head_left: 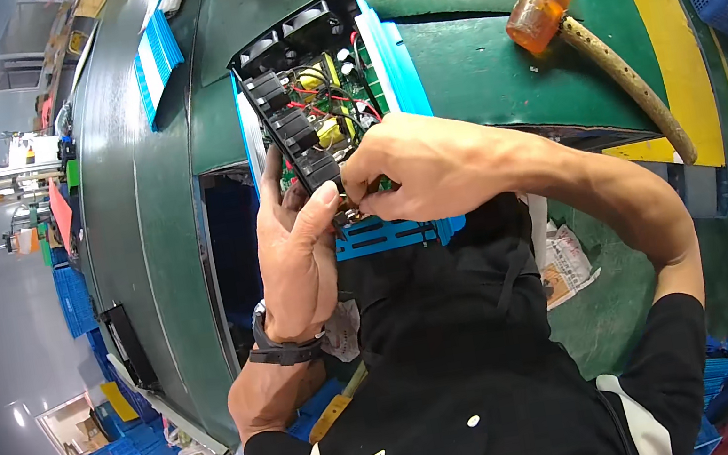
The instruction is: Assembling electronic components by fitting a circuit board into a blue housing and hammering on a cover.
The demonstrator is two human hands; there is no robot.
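An open blue metal electronics case (402, 78) juts past the near edge of the green desk (472, 67); pressing there could tip it. Left fingers (321, 206) curl around its black segmented strip (296, 129); right fingers (361, 161) bend inside, their opening and hold hidden.

Open electronics unit (340, 88): room on the right, near end crowded.
Bare green bench (474, 81) between the unit's blue right wall (401, 69) and the mallet (544, 11), passable; mallet's long handle bars the way farther right. Black fan panel (295, 31) walls the far end. Left hand (292, 253) and right hand (430, 164) block near access. Far left, blue-and-white piece (158, 68), well apart.
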